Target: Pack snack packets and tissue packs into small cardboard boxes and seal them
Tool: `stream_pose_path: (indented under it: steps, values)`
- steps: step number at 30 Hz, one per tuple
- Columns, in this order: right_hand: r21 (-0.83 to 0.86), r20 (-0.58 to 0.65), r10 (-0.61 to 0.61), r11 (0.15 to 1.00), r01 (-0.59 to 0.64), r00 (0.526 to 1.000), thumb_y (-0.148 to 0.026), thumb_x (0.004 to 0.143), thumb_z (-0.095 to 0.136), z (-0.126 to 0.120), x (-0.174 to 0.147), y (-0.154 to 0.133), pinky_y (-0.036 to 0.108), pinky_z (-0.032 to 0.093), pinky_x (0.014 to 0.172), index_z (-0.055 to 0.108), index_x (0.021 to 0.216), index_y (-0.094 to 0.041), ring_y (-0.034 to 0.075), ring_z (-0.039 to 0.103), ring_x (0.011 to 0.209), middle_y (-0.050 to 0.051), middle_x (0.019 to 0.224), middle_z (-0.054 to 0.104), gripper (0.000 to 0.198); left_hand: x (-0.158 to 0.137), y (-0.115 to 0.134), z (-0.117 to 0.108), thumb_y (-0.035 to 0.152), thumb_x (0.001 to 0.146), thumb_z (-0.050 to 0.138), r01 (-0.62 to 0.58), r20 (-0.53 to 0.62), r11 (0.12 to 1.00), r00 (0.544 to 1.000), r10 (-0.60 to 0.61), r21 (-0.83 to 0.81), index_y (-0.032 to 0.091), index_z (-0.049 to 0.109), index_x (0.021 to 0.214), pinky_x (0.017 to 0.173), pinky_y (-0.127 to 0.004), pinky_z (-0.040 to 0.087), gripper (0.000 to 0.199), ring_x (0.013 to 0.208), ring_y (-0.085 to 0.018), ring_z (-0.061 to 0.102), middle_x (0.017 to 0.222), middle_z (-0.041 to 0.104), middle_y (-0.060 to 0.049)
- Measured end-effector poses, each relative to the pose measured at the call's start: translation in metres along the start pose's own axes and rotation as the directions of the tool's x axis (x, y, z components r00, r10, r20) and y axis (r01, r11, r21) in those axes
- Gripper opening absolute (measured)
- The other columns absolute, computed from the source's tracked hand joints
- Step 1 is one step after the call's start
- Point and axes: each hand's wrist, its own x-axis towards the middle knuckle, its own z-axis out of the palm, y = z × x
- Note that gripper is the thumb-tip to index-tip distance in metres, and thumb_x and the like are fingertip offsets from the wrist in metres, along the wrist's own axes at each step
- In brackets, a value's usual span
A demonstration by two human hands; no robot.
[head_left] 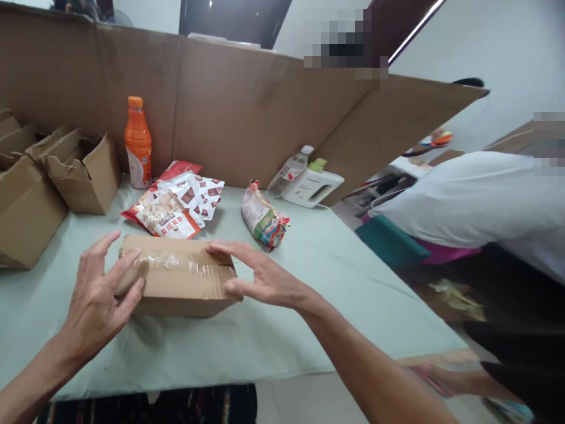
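A closed cardboard box with clear tape along its top sits on the pale green tablecloth in front of me. My left hand is at its left end, fingers spread and bent, the fingertips over the top edge. On the opposite end rests my right hand, fingers stretched over the top and thumb at the near right corner. Neither hand is wrapped round the box. Just behind it lie a macadamia-nut-style snack packet, white-and-brown packets and a red packet.
An orange drink bottle stands by the cardboard screen. Open cardboard boxes are at the left. A colourful snack bag, a clear bottle and a white jug stand farther right. Another person's white sleeve shows beyond the table.
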Motion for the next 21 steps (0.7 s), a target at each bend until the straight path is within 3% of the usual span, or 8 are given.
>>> stream_pose_path:
  steps: [4,9,11,17,21]
  values:
    - [-0.222,0.045,-0.073,0.972,0.081,0.996,-0.064,0.098,0.060,0.003,0.007,-0.006,0.061,0.038,0.121,0.061,0.147,-0.030,0.033,0.049,0.146,0.012,0.155,0.058,0.059,-0.002,-0.010,0.007,0.024,0.104,0.051,-0.056,0.086,0.995,0.994,0.063,-0.084,0.019,0.068,0.117,0.105,-0.054,0.053,0.021,0.128,-0.036,0.059,0.133,0.064,-0.014]
    - [-0.362,0.216,-0.038,0.925,0.117,0.976,-0.079,0.081,0.070,0.005,0.034,-0.022,0.064,0.023,0.126,0.048,0.160,-0.028,0.040,0.027,0.158,0.016,0.173,0.031,0.096,-0.007,-0.015,0.016,0.016,0.103,0.048,-0.050,0.031,0.988,0.998,0.055,-0.143,0.017,0.064,0.120,0.108,-0.053,0.050,0.023,0.131,-0.034,0.055,0.134,0.063,-0.015]
    - [-0.379,0.303,-0.016,0.915,0.136,0.953,-0.080,0.079,0.072,0.007,0.044,-0.027,0.064,0.021,0.126,0.044,0.162,-0.031,0.041,0.024,0.159,0.016,0.175,0.023,0.100,-0.010,-0.015,0.019,0.015,0.103,0.048,-0.052,0.004,0.988,0.999,0.053,-0.146,0.018,0.063,0.121,0.108,-0.054,0.050,0.024,0.132,-0.035,0.055,0.136,0.062,-0.015]
    - [-0.458,0.338,0.003,0.874,0.162,0.941,-0.066,0.080,0.079,0.014,0.045,-0.039,0.064,0.024,0.122,0.039,0.165,-0.027,0.044,0.020,0.159,0.021,0.176,0.014,0.101,-0.013,-0.018,0.022,0.014,0.102,0.048,-0.076,-0.051,0.985,0.996,0.069,-0.156,0.019,0.063,0.120,0.106,-0.055,0.050,0.024,0.131,-0.037,0.056,0.135,0.063,-0.015]
    - [-0.492,0.307,0.043,0.862,0.120,0.951,-0.052,0.078,0.081,0.015,0.034,-0.052,0.062,0.035,0.114,0.040,0.163,-0.027,0.044,0.031,0.153,0.022,0.173,0.022,0.097,-0.010,-0.017,0.021,0.018,0.103,0.047,-0.074,-0.036,0.982,0.997,0.069,-0.176,0.021,0.064,0.119,0.106,-0.054,0.050,0.023,0.129,-0.035,0.059,0.134,0.064,-0.013]
